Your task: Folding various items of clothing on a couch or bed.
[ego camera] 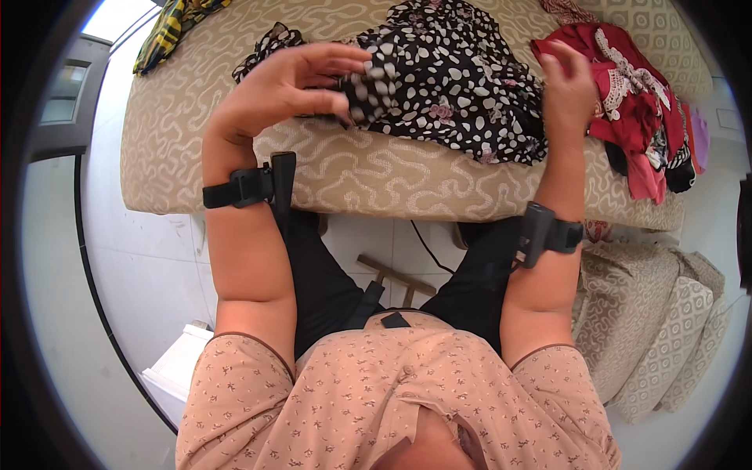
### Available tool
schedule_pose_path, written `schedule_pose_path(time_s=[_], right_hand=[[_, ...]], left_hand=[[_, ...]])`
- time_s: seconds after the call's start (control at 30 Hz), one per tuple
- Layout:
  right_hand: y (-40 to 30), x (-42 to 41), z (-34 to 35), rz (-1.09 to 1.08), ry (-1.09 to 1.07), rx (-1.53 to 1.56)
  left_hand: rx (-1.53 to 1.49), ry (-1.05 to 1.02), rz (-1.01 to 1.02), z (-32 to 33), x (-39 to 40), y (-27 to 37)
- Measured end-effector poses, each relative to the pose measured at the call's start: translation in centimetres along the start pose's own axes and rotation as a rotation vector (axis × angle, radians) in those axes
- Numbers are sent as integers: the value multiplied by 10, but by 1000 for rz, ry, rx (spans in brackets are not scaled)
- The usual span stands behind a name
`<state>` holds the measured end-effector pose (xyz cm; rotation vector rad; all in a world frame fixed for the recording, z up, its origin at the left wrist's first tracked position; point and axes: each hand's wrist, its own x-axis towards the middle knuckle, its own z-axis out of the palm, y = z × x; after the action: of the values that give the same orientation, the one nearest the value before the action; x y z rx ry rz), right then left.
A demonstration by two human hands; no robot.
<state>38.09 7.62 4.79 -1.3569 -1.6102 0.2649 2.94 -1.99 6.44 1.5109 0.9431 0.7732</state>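
Observation:
A black dress or similar garment [452, 76] with white spots and pink flowers lies spread on a beige patterned padded surface [376, 170]. Over its left part is my left hand [294, 82], thumb and fingers apart; the cloth by the fingertips is blurred, and whether any of it is gripped cannot be told. Just beyond the garment's right edge, my right hand [567, 79] is raised with bent fingers spread and no cloth visible in it. A red garment with cream lace trim [634, 88] lies right beside and partly behind that hand.
Yellow-and-black checked cloth [167, 35] lies at the far left corner. Pink, striped and purple clothes [649, 173] are heaped at the right. Patterned cushions [652, 329] stand at lower right. A white container [176, 358] is at lower left. Below the surface's edge runs a black cable [429, 249].

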Motion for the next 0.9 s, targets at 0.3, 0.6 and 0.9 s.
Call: schedule_pose_path(time_s=[0.3,0.6,0.9], right_hand=[[-12,-41,44,-252,-524,-264],[-57,-17,20,60,-137,690],[3,10,-21,241,454,851]], left_hand=[[635,654,-29,0,29,-34],[970,454,33,20,32,-40],[-757,880,383,-13,21,-10]])
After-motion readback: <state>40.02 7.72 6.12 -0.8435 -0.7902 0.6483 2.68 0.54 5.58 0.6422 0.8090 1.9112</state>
